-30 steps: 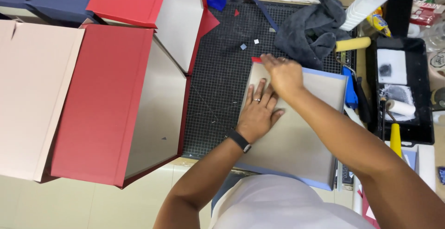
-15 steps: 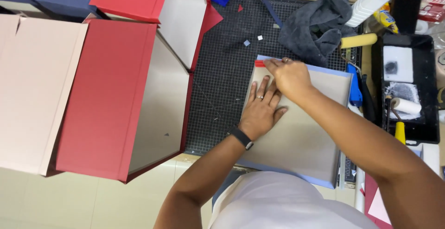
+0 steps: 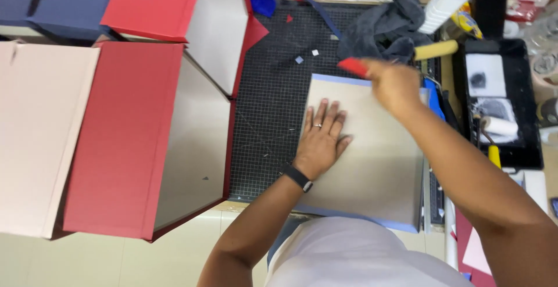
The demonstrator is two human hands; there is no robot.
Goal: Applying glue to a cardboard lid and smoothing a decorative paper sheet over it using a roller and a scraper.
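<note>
Starting big: black gridded cutting mat (image 3: 273, 118) across the worktop, with open boxes crowding its left side, namely a red box (image 3: 122, 142) showing a grey inside, a pink box (image 3: 35, 142) cut off by the frame, a navy box (image 3: 64, 2) and another red one up top. On the mat, right in front of the body, a grey board (image 3: 378, 165) with a thin blue edging, lying flat, far edge near a dark cloth (image 3: 383, 31). Pressed flat on the board's left half, fingers spread and holding nothing: left hand (image 3: 321, 139), in pretty much the same spot as half a second back. Not so the right hand (image 3: 395, 86): was tucked right next to the left one at the board's far left corner, now slid off to the right along the far edge, closed around a small red tool (image 3: 353, 66) poking out to the left. Reads like a rubbing or smoothing stroke along that edge, though just a guess. Off to the right, a black tray (image 3: 500, 107) with a little roller in it. Hard to make out: heavily blurred right hand, so no telling the exact grip or what the red tool really is; board's near right corner hidden under the forearm.
</note>
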